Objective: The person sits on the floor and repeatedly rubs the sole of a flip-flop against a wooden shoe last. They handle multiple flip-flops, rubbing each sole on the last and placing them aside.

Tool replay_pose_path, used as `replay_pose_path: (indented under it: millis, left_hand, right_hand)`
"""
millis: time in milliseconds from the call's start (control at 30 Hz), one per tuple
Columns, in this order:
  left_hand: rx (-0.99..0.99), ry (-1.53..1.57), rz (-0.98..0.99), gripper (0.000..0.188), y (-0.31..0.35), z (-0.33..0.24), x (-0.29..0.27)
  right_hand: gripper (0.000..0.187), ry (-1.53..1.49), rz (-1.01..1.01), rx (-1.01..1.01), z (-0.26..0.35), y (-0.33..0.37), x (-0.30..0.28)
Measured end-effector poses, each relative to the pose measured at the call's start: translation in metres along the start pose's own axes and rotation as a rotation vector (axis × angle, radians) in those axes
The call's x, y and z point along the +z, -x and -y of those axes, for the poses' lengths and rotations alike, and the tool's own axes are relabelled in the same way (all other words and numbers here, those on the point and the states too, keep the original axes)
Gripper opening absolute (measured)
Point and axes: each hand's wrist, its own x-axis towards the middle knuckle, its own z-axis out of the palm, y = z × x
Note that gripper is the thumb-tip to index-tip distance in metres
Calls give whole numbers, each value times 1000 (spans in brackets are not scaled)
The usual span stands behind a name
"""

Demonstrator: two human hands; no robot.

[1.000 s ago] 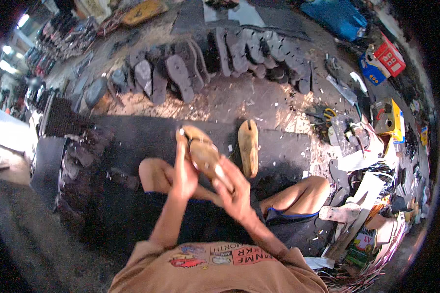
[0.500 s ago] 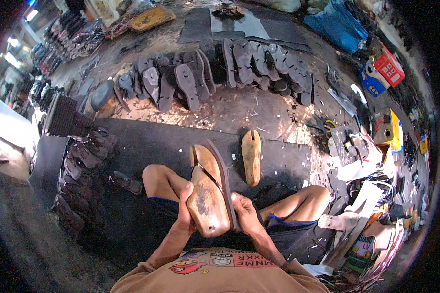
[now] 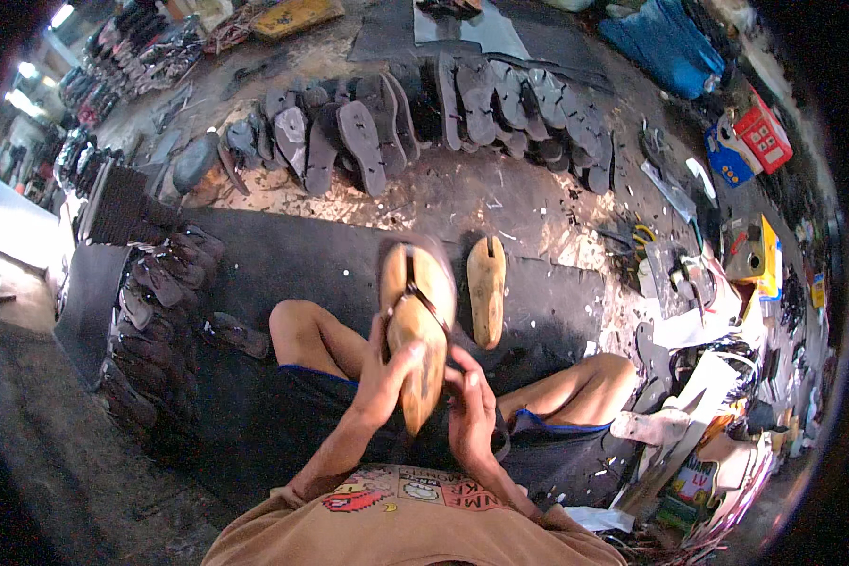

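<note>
A wooden shoe last (image 3: 426, 354) with a slot at its far end stands tilted in front of me. Around it runs a thin dark sandal strap (image 3: 423, 300), and a dark sole (image 3: 452, 274) shows behind the wood, blurred at the far end. My left hand (image 3: 384, 377) is closed on the last from the left, thumb across the top. Close to its right side is my right hand (image 3: 472, 406), fingers apart and loosely bent; their contact with the sandal is partly hidden. A second wooden last (image 3: 488, 292) lies on the dark mat just beyond.
A dark mat (image 3: 283, 250) spreads under my crossed legs. Rows of dark sandals (image 3: 360, 141) lie ahead, with more sandals (image 3: 165, 283) piled at the left. Yellow-handled scissors (image 3: 643, 233), a yellow box (image 3: 762, 259) and scraps crowd the right side.
The last and sandal have turned, now showing a narrower side. My right hand has come off the sole's lower edge and its fingers have loosened. The left hand still grips.
</note>
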Motion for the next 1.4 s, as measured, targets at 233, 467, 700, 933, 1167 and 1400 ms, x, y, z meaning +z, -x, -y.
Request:
replay_pose_path:
  millis: [233, 467, 700, 933, 1167, 1400]
  left_hand:
    - [-87, -649, 91, 44, 12, -21, -11]
    - [-278, 126, 319, 38, 39, 34, -31]
    - [-334, 219, 599, 66, 14, 162, -72]
    - [-262, 574, 382, 106, -8, 55, -26]
    - [-206, 680, 156, 66, -70, 44, -112]
    - [-178, 975, 638, 67, -27, 32, -12]
  right_hand:
    - [125, 286, 325, 56, 35, -9, -16]
    - [109, 44, 171, 365, 54, 33, -35]
    - [131, 493, 495, -122, 53, 4, 31]
    - [127, 1052, 332, -338, 33, -23, 24]
    - [111, 493, 259, -82, 67, -6, -10]
    - [74, 1599, -184, -427, 8, -147, -175]
